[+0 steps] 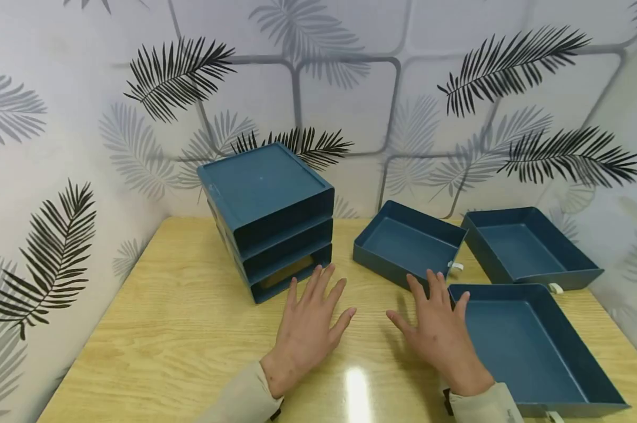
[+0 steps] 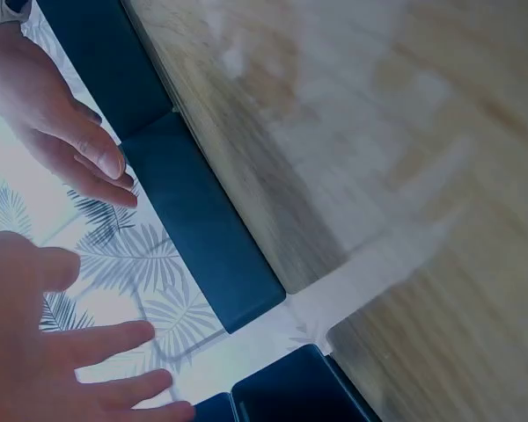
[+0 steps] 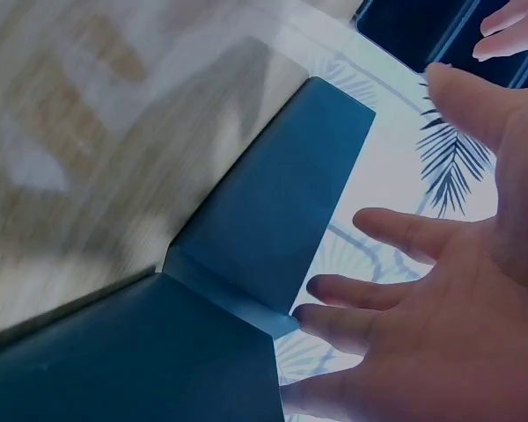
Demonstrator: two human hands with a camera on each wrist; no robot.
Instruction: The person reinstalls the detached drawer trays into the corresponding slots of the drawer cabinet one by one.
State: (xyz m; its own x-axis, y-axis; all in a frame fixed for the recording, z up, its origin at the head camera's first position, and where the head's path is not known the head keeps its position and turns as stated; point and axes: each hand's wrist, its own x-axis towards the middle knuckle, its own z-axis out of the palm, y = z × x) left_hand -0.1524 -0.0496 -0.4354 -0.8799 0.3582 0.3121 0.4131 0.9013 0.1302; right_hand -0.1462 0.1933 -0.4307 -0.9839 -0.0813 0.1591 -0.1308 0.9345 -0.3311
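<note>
A dark blue drawer cabinet (image 1: 265,182) with three vacant slots stands at the back left of the wooden table. My left hand (image 1: 309,332) hovers in front of it, fingers spread and holding nothing. Over to the right, my right hand (image 1: 440,338) is also spread and bare, its fingertips overlapping a small blue drawer (image 1: 387,270) in the head view. A larger blue drawer (image 1: 530,346) lies just right of that hand, and another drawer (image 1: 530,235) sits behind it. In the right wrist view, the fingers (image 3: 405,237) extend beside the drawer walls (image 3: 273,202).
White pull tabs (image 1: 456,266) stick out from the drawers. The wooden table (image 1: 165,329) backs onto a wall (image 1: 345,106) with a leaf pattern. Glare shines on the tabletop between the forearms.
</note>
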